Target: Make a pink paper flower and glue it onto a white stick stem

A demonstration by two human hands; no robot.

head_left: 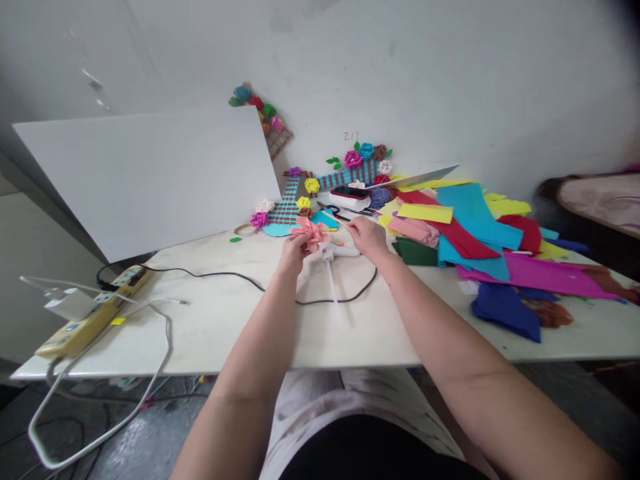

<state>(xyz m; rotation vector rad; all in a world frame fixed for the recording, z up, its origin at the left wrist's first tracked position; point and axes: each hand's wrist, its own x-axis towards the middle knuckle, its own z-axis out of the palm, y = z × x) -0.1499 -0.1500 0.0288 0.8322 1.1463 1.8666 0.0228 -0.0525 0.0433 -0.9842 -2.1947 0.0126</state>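
The coral-pink paper flower [312, 232] sits toward the back of the white table [210, 333], raised in the left hand [296, 253], whose fingers pinch its near left side; the fingertips are partly lost behind petals. The right hand [369, 237] is closed on the near end of a thin, pale stick [334, 218] that slants up and left, its far tip too small to make out. Between the hands, a white glue gun [345, 251] lies partly covered by the flower, with a translucent glue stick [332, 283] trailing toward the near edge — its end blurs into the tabletop. A black cord [230, 274] runs from the yellow power strip [90, 313] at left and passes out of sight behind the left forearm. Beyond the hands stand woven letter-like shapes with paper flowers [287, 203], another decorated piece [275, 130] half hidden behind a large white board [155, 180]. A phone [350, 193] rests on a white box [349, 201]; to the right, overlapping coloured paper [475, 220] spreads in a heap — the lower sheets mostly covered.
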